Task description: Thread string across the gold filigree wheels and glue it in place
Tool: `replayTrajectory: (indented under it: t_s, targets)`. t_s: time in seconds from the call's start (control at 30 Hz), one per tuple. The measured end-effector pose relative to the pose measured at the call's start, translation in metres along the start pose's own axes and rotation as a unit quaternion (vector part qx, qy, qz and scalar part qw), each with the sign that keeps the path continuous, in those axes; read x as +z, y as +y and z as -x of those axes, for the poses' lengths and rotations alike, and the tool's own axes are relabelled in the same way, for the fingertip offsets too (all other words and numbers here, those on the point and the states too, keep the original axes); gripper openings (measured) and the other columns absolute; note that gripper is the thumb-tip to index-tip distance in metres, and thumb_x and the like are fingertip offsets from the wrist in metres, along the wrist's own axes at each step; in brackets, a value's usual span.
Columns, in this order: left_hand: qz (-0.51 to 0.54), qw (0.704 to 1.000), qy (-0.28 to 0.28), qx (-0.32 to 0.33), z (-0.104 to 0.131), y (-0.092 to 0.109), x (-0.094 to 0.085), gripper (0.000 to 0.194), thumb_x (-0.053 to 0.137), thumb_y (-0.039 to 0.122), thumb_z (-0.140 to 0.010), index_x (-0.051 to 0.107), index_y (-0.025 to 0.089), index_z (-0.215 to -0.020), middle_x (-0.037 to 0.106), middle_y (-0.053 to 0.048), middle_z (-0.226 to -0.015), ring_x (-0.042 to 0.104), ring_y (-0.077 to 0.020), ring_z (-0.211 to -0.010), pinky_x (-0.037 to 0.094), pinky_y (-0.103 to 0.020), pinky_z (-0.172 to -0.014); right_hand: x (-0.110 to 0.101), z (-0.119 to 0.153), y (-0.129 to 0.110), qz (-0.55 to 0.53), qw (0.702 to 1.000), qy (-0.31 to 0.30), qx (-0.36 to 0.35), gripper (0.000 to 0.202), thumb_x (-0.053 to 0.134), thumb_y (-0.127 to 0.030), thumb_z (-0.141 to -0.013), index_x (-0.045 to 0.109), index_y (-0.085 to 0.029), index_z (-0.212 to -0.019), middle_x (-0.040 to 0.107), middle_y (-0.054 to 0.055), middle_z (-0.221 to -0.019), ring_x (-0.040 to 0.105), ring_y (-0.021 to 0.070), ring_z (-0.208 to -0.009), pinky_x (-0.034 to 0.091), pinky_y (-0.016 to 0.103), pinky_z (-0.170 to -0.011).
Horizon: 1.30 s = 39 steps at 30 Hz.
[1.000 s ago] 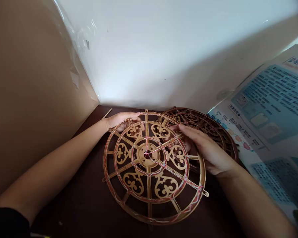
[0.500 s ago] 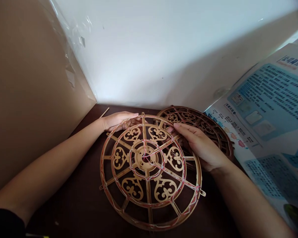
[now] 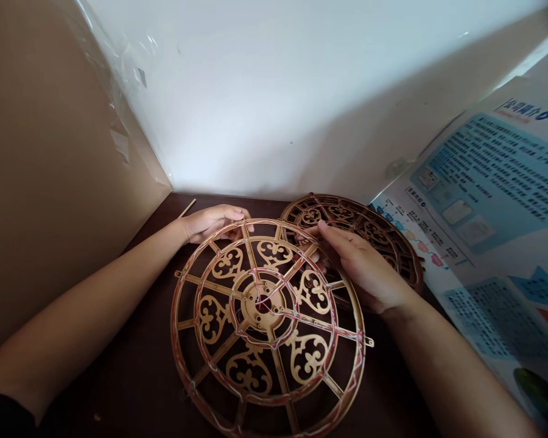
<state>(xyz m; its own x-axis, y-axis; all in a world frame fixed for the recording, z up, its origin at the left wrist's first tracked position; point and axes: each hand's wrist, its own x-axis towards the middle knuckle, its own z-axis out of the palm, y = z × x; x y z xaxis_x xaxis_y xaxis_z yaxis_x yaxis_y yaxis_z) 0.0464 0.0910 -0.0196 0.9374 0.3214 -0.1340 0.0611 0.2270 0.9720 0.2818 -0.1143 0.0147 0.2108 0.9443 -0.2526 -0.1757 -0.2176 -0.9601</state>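
Openwork wheel has its far rim (white wall beyond) clasped by left hand and right hand.

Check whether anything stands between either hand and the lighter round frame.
Nothing visible does: the left hand and right hand touch the rim of the lighter round frame. The darker round frame lies behind it at the right, not between.

One head-worn camera looks forward and down, from close by, onto the dark tabletop.
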Motion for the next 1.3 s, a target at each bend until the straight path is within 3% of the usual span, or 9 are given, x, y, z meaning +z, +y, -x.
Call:
replayTrajectory:
  t_s: [0.2, 0.37, 0.57, 0.93, 1.17, 1.3]
  targets:
    - [0.003, 1.0, 0.026, -0.005, 0.003, 0.004, 0.005, 0.048, 0.065, 0.061, -0.096, 0.06, 0.019, -0.074, 0.058, 0.0, -0.069, 0.053, -0.0125, -0.06, 0.047, -0.023, -0.056, 0.006, -0.001, 0.001, -0.052, 0.999, 0.001, -0.003, 0.036, 0.087, -0.054, -0.085, 0.079, -0.022, -0.102, 0.077, 0.002, -0.079, 0.069, 0.0139, -0.067, 0.055, 0.022, -0.059]
    - [-0.014, 0.999, 0.031, -0.02, 0.005, 0.011, 0.012, 0.058, 0.067, 0.064, -0.096, 0.051, 0.02, -0.061, 0.048, 0.002, -0.061, 0.047, -0.0114, -0.056, 0.045, -0.023, -0.056, 0.008, 0.001, 0.0, -0.077, 0.997, -0.019, -0.004, 0.045, 0.095, -0.052, -0.075, 0.079, -0.024, -0.106, 0.08, 0.003, -0.093, 0.074, 0.0154, -0.08, 0.062, 0.025, -0.072]
    - [-0.047, 0.998, 0.025, -0.027, 0.005, 0.013, 0.014, 0.049, 0.069, 0.049, -0.097, 0.056, 0.018, -0.061, 0.052, 0.001, -0.06, 0.048, -0.0107, -0.055, 0.043, -0.023, -0.056, 0.006, 0.0, 0.006, -0.026, 0.999, -0.033, -0.032, 0.043, 0.094, -0.051, -0.078, 0.076, -0.024, -0.108, 0.079, 0.001, -0.092, 0.071, 0.0107, -0.079, 0.058, 0.021, -0.075]
    - [-0.047, 0.998, 0.026, -0.013, 0.005, 0.008, 0.009, 0.045, 0.07, 0.054, -0.095, 0.059, 0.018, -0.07, 0.054, 0.002, -0.066, 0.049, -0.0103, -0.058, 0.042, -0.023, -0.057, 0.01, -0.002, 0.007, 0.119, 0.983, -0.018, -0.141, 0.031, 0.08, -0.049, -0.092, 0.072, -0.019, -0.09, 0.069, -0.002, -0.072, 0.058, 0.0101, -0.064, 0.046, 0.024, -0.064]
    - [-0.04, 0.997, 0.066, -0.01, 0.002, 0.004, 0.006, 0.041, 0.078, 0.052, -0.088, 0.061, 0.018, -0.074, 0.063, -0.001, -0.074, 0.053, -0.009, -0.061, 0.042, -0.02, -0.056, 0.008, -0.002, 0.006, 0.154, 0.976, 0.032, -0.152, 0.033, 0.076, -0.051, -0.092, 0.07, -0.019, -0.088, 0.066, -0.001, -0.07, 0.056, 0.0115, -0.061, 0.044, 0.026, -0.06]
    - [-0.041, 0.994, 0.101, -0.01, 0.0, 0.003, 0.007, 0.035, 0.075, 0.048, -0.092, 0.066, 0.017, -0.08, 0.068, -0.002, -0.082, 0.054, -0.0077, -0.062, 0.043, -0.019, -0.056, 0.005, -0.004, 0.004, 0.153, 0.975, 0.057, -0.151, 0.035, 0.076, -0.054, -0.09, 0.069, -0.02, -0.087, 0.067, 0.0, -0.071, 0.056, 0.0121, -0.061, 0.044, 0.027, -0.06]
